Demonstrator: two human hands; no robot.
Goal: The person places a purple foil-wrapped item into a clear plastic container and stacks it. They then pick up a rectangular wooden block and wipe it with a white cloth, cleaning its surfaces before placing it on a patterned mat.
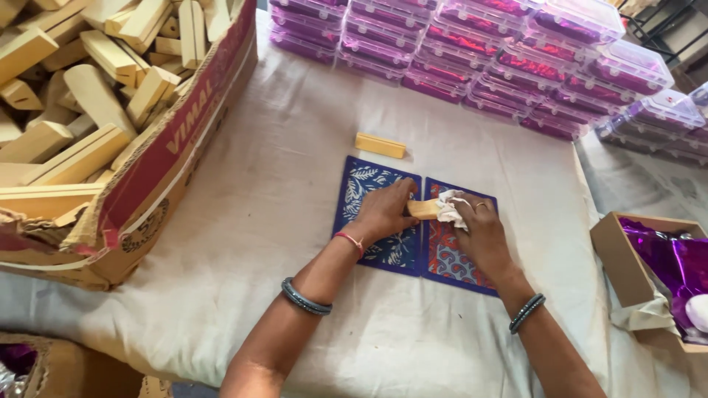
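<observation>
A small pale wooden block (423,209) is held just above two patterned mats, a blue-and-white mat (372,221) and a red-and-blue mat (453,254) lying edge to edge on the cloth-covered table (295,221). The left hand (383,210) grips the block's left end with fingers curled round it, while the right hand (479,232) is closed on a crumpled white cloth (451,208) pressed against the block's right end. This looks like the wiping step: the block is being rubbed clean or polished. The next move would seem to call for turning the block in the left hand's grasp so the cloth meets an unwiped face. Another wooden block (380,145) lies apart, beyond the mats. A torn cardboard carton (169,147) heaped with similar blocks stands at the left, stacked clear-lidded purple boxes (516,59) fill the far side, and a small open box (612,254) with purple foil sits at the right.
</observation>
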